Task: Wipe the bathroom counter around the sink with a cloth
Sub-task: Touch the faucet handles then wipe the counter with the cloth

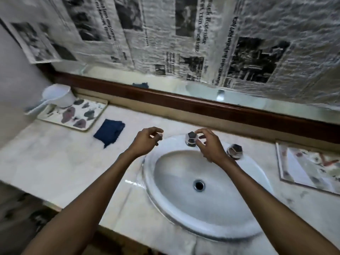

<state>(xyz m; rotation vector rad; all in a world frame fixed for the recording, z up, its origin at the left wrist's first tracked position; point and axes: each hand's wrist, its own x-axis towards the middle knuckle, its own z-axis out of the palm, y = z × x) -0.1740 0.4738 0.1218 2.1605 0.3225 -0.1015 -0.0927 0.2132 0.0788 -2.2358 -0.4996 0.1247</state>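
A dark blue folded cloth lies on the pale marble counter, left of the white oval sink. My left hand hovers over the sink's back left rim, fingers loosely curled and holding nothing, a short way right of the cloth. My right hand hangs over the back of the basin with its fingers spread, right beside the middle chrome knob. A second chrome knob sits to the right of that hand.
A patterned tray with a white plastic scoop stands at the back left corner. Another tray with paper lies at the right. A wooden ledge and a newspaper-covered mirror run along the back.
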